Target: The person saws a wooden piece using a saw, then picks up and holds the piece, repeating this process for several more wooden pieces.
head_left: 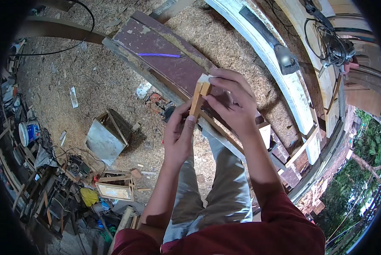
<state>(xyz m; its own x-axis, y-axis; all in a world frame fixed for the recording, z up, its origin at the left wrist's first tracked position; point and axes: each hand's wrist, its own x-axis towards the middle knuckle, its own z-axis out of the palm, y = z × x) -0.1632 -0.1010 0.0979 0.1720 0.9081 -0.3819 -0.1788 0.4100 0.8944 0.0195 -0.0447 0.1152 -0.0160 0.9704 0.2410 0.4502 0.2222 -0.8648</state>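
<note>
"What's the floor (56, 110) like?"
"Strewn with crumbly wood shavings (224, 40)."
"And the wood block (195, 104)?"
"Squared, stepped, held above the bench (167, 74): left hand (177, 138) clamped on its lower end, right hand (236, 104) pinching its top."
"Around it?"
"Chipped maroon paint, slim purple stick (160, 55) lying across."

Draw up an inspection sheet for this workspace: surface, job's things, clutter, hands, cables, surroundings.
Surface: maroon board, paint chipped; purple stick lying on it.
Job's things: small wooden piece, held up; one part or several, cannot tell.
Clutter: shavings strewn widely; yellow item and white bucket at left.
Hands: left hand grips the wooden piece's near end; right hand pinches its far end.
Cables: black cable at upper left; coiled cable at upper right.
Surroundings: greenery toward the right edge.
</note>
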